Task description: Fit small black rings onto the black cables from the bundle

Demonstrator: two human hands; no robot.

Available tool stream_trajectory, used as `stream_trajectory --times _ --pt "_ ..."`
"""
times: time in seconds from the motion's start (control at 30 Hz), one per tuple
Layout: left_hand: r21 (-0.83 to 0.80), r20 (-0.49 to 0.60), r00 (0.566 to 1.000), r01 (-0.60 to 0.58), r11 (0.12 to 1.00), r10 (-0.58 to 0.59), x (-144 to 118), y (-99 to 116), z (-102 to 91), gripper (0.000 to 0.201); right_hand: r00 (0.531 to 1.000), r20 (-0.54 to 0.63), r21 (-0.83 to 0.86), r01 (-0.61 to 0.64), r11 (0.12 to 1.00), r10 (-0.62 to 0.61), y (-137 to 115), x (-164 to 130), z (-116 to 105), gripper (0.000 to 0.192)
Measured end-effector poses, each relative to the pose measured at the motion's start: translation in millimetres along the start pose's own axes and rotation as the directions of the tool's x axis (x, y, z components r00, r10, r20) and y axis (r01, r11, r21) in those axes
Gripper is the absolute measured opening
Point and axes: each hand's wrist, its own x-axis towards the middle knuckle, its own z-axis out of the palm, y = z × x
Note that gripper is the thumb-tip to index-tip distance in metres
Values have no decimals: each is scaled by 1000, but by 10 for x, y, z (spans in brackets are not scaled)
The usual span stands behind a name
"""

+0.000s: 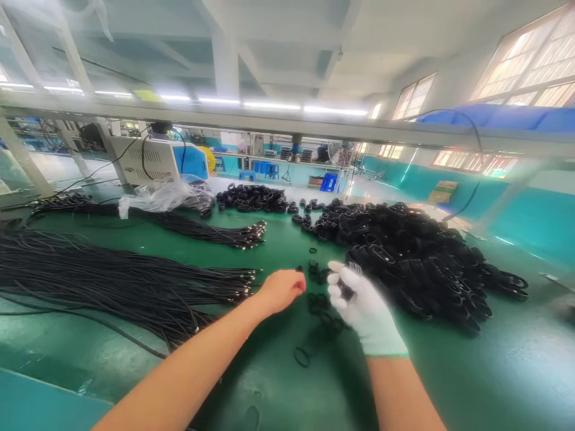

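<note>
Black rings [347, 292], count not legible: located in the white-gloved right hand [363, 304], above the green desk [278, 251], between a large ring pile [404, 257] and the bare left hand [281, 292]. Right fingers: curled round the rings, gripping. Left fingers: bent together; whether they pinch anything cannot be told.

Hazards, as judged. One: slippage; a loose gloved hold could let a ring drop among its neighbours. Two: mixing; ring clusters [318, 302] lie just beside the glove, alike in colour. Three: pile slide, should the right wrist brush the heap's near edge. Four: snagging; the left forearm [202, 353] passes close by the near cable bundle [112, 269], its metal-tipped ends [245, 281] close to the wrist. Five: loss of a stray ring [301, 357], apart on the desk, if swept by an arm.

Appearance: black, round, narrow; held examples largely hidden by the glove, with pale ridged highlights at the upper edge. Material: rubber or plastic, uncertain. Finish: faintly glossy. Fine detail: blurred.
</note>
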Motion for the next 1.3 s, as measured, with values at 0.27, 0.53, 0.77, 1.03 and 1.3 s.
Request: stream_trajectory --times 0.27,0.53,0.77,1.03,1.3 --pt "-130 51 995 93 987 -87 36 3 81 6 997 61 -76 -47 996 51 197 -21 76 43" --pt "-607 15 976 180 774 -215 -683 192 -145 14 991 113 -166 -55 985 74 573 -50 371 47" --pt "-824 -15 945 173 539 -327 -950 208 -26 20 923 339 11 -198 980 182 759 -173 488 39" --pt "-930 171 978 119 349 121 -1277 236 -330 26 536 812 -29 -357 934 230 583 -268 468 41" --pt "-14 208 975 89 996 -84 -1136 327 -662 3 756 585 -234 -189 954 293 498 -236 460 35"
